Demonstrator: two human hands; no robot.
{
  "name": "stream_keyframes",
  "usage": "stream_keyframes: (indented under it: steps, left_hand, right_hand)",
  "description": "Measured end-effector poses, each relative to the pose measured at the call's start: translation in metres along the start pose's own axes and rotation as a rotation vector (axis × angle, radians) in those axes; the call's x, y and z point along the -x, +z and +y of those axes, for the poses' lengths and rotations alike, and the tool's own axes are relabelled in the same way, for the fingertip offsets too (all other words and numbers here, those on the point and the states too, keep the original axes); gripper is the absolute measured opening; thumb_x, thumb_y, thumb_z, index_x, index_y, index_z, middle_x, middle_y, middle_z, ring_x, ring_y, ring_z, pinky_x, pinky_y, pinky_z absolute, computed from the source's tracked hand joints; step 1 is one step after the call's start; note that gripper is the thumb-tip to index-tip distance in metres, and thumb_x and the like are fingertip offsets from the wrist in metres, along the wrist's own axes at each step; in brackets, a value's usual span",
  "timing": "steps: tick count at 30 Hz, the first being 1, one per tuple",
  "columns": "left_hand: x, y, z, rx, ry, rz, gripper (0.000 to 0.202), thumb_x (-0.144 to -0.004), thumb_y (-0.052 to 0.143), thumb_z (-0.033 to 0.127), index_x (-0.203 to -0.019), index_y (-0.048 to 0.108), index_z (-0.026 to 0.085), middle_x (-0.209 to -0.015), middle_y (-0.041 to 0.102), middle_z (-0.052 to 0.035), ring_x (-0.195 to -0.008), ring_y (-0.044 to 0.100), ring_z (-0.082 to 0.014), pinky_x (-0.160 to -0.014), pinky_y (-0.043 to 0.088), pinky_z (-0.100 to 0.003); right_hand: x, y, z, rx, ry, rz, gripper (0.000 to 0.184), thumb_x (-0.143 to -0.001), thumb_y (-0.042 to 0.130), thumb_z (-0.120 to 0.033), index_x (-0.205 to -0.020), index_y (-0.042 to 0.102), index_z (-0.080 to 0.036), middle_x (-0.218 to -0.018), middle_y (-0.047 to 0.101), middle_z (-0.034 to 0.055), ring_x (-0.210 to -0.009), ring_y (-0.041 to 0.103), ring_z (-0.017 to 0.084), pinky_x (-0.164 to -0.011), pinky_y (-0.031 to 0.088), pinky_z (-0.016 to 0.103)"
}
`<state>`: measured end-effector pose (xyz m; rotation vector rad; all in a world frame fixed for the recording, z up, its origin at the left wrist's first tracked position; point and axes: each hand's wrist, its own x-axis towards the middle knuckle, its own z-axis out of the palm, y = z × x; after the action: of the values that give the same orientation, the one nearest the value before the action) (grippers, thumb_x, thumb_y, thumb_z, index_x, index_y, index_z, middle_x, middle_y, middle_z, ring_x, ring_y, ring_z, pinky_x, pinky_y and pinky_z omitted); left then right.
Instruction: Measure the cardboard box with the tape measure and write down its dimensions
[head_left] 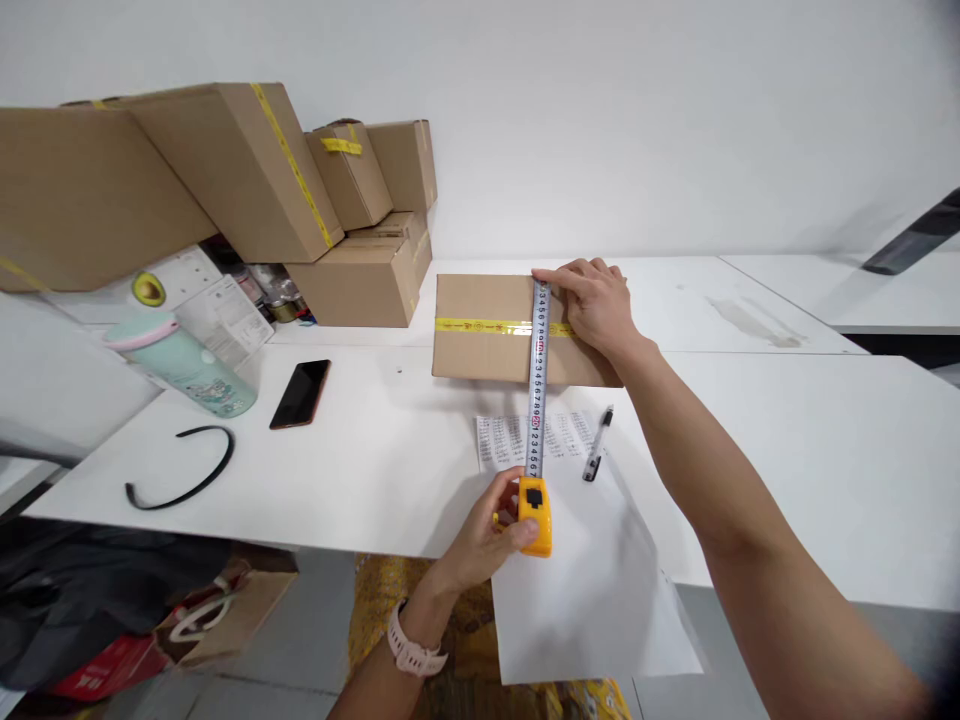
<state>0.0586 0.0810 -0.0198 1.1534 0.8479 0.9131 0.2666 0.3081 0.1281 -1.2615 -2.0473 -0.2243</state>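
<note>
My left hand (491, 530) is closed round a yellow tape measure (535, 540), its thumb on the case. The silver blade (537, 400) is pulled out and runs away from me across a cardboard box (480, 355) banded with yellow tape. At the box's far edge, the index finger of my right hand (596, 305) touches the blade's end. The other fingers of that hand curl over the box's far right side; its thumb is hidden. Under the blade lies a printed sheet of paper (577, 600), which hangs over the table's front edge. A capped pen (598, 445) rests to the right.
More cardboard boxes (360, 285) are stacked at the back left of the white table (360, 450). In front of them are a mint-green tumbler (195, 365), a black phone (301, 393) and a curved black band (217, 465). A dark object (915, 235) stands far right.
</note>
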Motion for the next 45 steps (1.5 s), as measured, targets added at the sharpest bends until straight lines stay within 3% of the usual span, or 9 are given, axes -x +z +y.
stream_keyframes:
  steps: [11,18,22,27,33,35,40,43,45]
  left_hand:
    - [0.033,-0.006,-0.005,0.067,0.054,0.019,0.075,-0.078,0.078,0.05,-0.142,0.047,0.027,-0.125,0.063,-0.0097,-0.108,0.059,-0.025,-0.084,0.051,-0.035]
    - [0.06,-0.009,-0.003,0.027,0.04,0.077,0.076,-0.076,0.078,0.049,-0.142,0.048,0.026,-0.128,0.063,-0.0095,-0.113,0.059,-0.0265,-0.092,0.051,-0.037]
    - [0.071,-0.005,0.002,-0.065,-0.061,-0.019,0.079,-0.075,0.077,0.047,-0.145,0.046,0.025,-0.128,0.062,-0.0105,-0.111,0.06,-0.0263,-0.091,0.051,-0.038]
    - [0.095,0.006,0.006,-0.235,-0.221,-0.225,0.082,-0.066,0.082,0.038,-0.142,0.054,0.023,-0.122,0.065,-0.0078,-0.103,0.062,-0.0244,-0.091,0.053,-0.037]
    - [0.117,0.006,0.0,-0.348,-0.277,-0.244,0.091,-0.062,0.086,0.033,-0.146,0.052,0.027,-0.133,0.062,-0.0087,-0.114,0.06,-0.0284,-0.107,0.046,-0.046]
    - [0.118,0.005,0.0,-0.289,-0.269,-0.168,0.101,-0.062,0.087,0.033,-0.152,0.042,0.029,-0.135,0.059,-0.0098,-0.118,0.058,-0.029,-0.108,0.045,-0.047]
    - [0.113,0.004,0.008,-0.128,-0.099,0.008,0.113,-0.064,0.089,0.037,-0.158,0.026,0.032,-0.137,0.056,-0.0111,-0.117,0.06,-0.0283,-0.1,0.051,-0.045]
    - [0.108,-0.002,0.015,-0.206,-0.011,0.063,0.109,-0.067,0.088,0.036,-0.157,0.026,0.035,-0.137,0.058,-0.0107,-0.112,0.062,-0.0273,-0.097,0.053,-0.045]
    - [0.103,-0.013,0.021,-0.334,0.046,0.124,0.106,-0.07,0.087,0.036,-0.157,0.027,0.035,-0.135,0.06,-0.0102,-0.111,0.064,-0.0269,-0.096,0.054,-0.046]
  right_hand:
    - [0.029,0.001,-0.019,0.192,0.017,0.056,0.054,-0.099,0.041,-0.062,-0.132,0.061,-0.025,-0.112,0.067,0.0109,-0.107,0.052,0.033,-0.094,0.036,0.049]
    - [0.12,0.014,-0.024,0.06,-0.032,0.053,0.042,-0.1,0.048,-0.052,-0.129,0.062,-0.025,-0.132,0.065,0.011,-0.121,0.055,0.031,-0.103,0.034,0.049]
    - [0.138,-0.003,-0.034,-0.217,0.067,0.112,0.037,-0.104,0.043,-0.045,-0.126,0.066,-0.027,-0.128,0.07,0.009,-0.124,0.058,0.028,-0.107,0.036,0.05]
    - [0.145,-0.053,-0.052,-0.783,0.409,0.299,0.045,-0.103,0.038,-0.056,-0.124,0.068,-0.027,-0.096,0.072,0.0061,-0.088,0.067,0.022,-0.078,0.051,0.041]
    - [0.188,-0.085,-0.067,-1.01,0.561,0.333,0.023,-0.09,0.071,-0.046,-0.103,0.072,-0.027,-0.066,0.059,-0.0004,-0.054,0.055,0.016,-0.048,0.04,0.032]
    - [0.211,-0.083,-0.084,-1.037,0.535,0.289,0.018,-0.092,0.07,-0.041,-0.105,0.069,-0.028,-0.066,0.061,-0.0013,-0.056,0.06,0.016,-0.049,0.045,0.03]
    - [0.257,-0.06,-0.142,-0.894,0.249,-0.16,0.015,-0.099,0.057,-0.021,-0.112,0.062,-0.028,-0.088,0.071,0.0016,-0.073,0.069,0.016,-0.062,0.056,0.029]
    - [0.262,-0.05,-0.148,-0.717,0.106,-0.195,0.016,-0.097,0.06,-0.023,-0.112,0.062,-0.025,-0.093,0.07,0.0044,-0.082,0.068,0.018,-0.067,0.056,0.031]
    - [0.257,-0.046,-0.129,-0.609,0.182,-0.12,0.012,-0.097,0.06,-0.029,-0.108,0.063,-0.024,-0.095,0.07,0.0059,-0.086,0.067,0.02,-0.073,0.056,0.034]
